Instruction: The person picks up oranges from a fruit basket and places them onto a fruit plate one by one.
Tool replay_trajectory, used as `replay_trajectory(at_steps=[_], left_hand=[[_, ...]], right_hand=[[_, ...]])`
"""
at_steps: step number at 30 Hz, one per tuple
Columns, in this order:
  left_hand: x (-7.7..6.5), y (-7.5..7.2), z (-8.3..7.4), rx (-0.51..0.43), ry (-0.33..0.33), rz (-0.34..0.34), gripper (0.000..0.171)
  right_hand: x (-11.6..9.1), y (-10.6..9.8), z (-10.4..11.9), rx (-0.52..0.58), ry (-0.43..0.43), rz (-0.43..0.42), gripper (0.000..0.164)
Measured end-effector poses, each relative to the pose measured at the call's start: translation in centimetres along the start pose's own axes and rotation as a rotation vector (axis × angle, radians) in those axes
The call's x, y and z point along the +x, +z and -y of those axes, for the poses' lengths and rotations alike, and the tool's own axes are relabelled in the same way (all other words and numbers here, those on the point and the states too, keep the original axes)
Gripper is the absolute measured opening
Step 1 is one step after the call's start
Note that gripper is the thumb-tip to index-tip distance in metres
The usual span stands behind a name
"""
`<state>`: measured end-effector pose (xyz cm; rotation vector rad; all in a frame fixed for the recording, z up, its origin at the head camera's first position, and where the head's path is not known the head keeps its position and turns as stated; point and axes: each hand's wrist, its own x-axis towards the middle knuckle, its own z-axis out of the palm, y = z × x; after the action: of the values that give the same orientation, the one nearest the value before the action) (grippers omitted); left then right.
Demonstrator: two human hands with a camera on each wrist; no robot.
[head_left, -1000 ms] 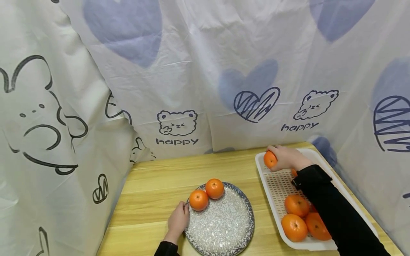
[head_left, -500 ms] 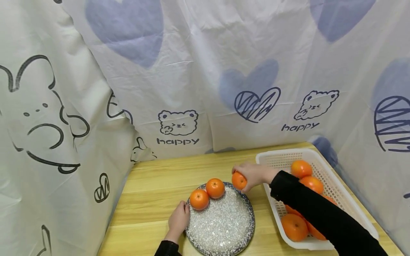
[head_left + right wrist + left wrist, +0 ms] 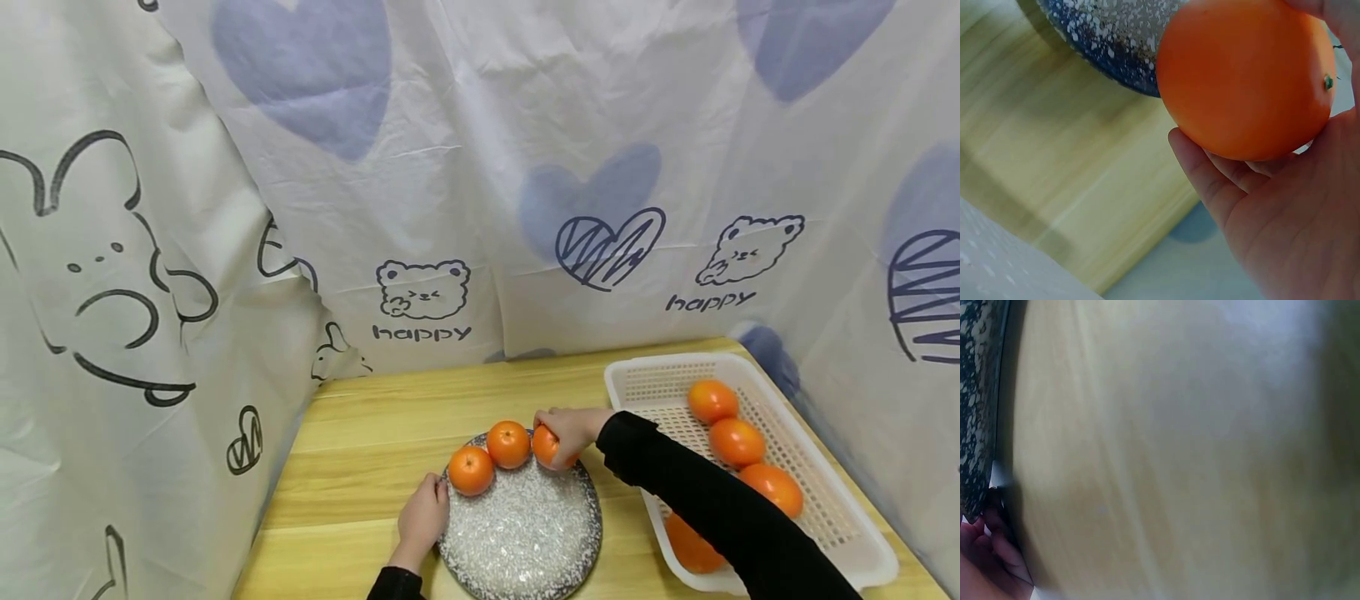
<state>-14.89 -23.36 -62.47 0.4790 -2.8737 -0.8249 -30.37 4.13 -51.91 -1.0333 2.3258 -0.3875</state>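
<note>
A round speckled plate (image 3: 525, 533) with a dark rim lies on the wooden table. My left hand (image 3: 423, 518) holds its left rim, and the left wrist view catches the fingers (image 3: 1005, 553) at the plate's edge (image 3: 975, 412). Over the plate's far right rim, my right hand (image 3: 573, 432) grips an orange mandarin (image 3: 545, 447), thumb and fingers spread around it in the right wrist view (image 3: 1244, 81). Two more mandarins sit side by side at the plate's far left, one nearer (image 3: 471, 471) and one farther (image 3: 508, 444).
To the right stands a white perforated plastic basket (image 3: 626, 377) with several mandarins (image 3: 713, 402) in it, some partly under my right sleeve (image 3: 712, 500). A printed cloth (image 3: 450, 208) hangs behind the table (image 3: 360, 442) and along both sides.
My right hand has carried a mandarin leftward from the basket to the plate's far rim, beside the other two. The left hand stays at the plate's left rim.
</note>
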Motion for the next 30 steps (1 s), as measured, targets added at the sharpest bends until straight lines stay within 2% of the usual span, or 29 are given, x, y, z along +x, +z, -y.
replay_trajectory(at_steps=[11,21,30], left_hand=[[0.0,-0.1,-0.2,0.006,0.012,-0.023,0.015],[0.0,-0.1,-0.1,-0.006,0.005,0.003,0.014],[-0.1,0.0,-0.1,-0.009,0.003,-0.01,0.014]], right_hand=[[-0.2,0.5,1.0,0.013,0.025,0.007,0.059],[-0.2,1.1,1.3,0.016,0.049,0.037,0.064],[0.0,1.3,0.9,-0.028,0.027,0.024,0.066]])
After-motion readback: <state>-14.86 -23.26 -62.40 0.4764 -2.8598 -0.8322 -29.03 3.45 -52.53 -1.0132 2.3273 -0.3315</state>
